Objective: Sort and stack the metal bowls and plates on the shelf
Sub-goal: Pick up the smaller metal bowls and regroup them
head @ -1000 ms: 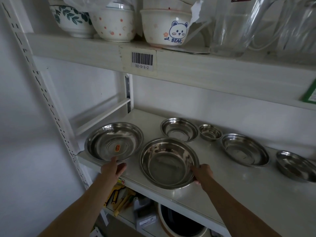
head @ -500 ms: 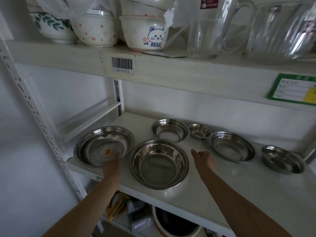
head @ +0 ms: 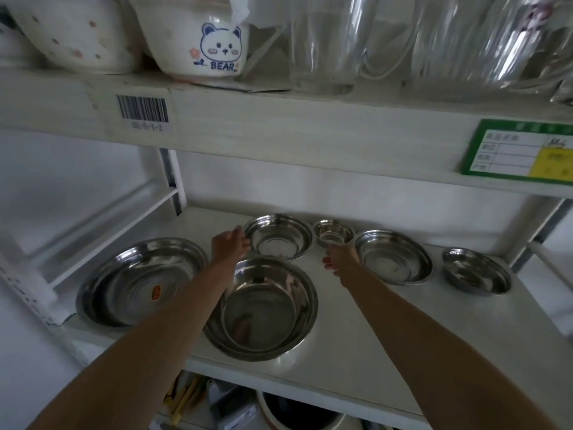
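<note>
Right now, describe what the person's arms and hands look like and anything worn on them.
Both forearms are bare up to the frame edge: no sleeves, gloves, watch or bracelets show. The left hand shows no rings. The right hand has red-painted nails on the fingertips that show. Both arms are slim.

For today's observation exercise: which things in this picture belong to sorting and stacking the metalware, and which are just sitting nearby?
Belong to the job:
large steel plate with orange sticker
large steel bowl at the front
medium steel bowl at the back
tiny steel bowl
shallow steel dish
small steel bowl, far right

Just nearby:
white ceramic bear bowl
clear glass jugs
green label card
</note>
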The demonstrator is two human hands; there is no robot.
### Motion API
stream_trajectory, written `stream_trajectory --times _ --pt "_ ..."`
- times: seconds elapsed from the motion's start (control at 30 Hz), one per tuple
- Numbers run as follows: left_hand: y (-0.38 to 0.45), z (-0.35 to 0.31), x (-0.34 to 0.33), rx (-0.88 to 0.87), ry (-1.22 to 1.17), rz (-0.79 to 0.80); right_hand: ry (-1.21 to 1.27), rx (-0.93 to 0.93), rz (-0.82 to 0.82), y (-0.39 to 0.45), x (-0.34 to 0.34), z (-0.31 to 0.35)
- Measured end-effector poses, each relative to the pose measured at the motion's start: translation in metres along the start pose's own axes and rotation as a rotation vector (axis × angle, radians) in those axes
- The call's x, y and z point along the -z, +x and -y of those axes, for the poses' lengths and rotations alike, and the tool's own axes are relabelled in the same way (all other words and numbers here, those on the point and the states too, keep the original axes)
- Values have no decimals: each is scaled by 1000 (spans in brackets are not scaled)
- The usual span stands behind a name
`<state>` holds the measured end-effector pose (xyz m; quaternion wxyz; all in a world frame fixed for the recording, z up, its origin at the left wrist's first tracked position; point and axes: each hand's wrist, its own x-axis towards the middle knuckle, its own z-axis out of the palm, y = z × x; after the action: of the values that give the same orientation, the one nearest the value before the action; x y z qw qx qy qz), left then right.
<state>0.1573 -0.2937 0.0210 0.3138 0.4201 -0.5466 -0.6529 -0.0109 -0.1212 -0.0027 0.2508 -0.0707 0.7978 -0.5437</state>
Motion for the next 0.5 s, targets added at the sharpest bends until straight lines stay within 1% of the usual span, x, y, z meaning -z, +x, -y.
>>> stream_trajectory --times 0.07,0.13,0.17,0.3,0.37,0.5 --pt "9 -3 -10 4 73 67 21 -15 12 6 -4 4" --pt "26 1 -16 21 132 68 29 -26 16 16 -9 4" --pt "38 5 -19 17 155 57 31 -29 19 19 -11 4" --pt "64 13 -22 25 395 1 26 -56 32 36 -22 1" --pt "77 21 -19 17 450 -30 16 -88 25 44 -29 1" --pt "106 35 -13 38 522 -43 21 -137 13 61 -43 -1"
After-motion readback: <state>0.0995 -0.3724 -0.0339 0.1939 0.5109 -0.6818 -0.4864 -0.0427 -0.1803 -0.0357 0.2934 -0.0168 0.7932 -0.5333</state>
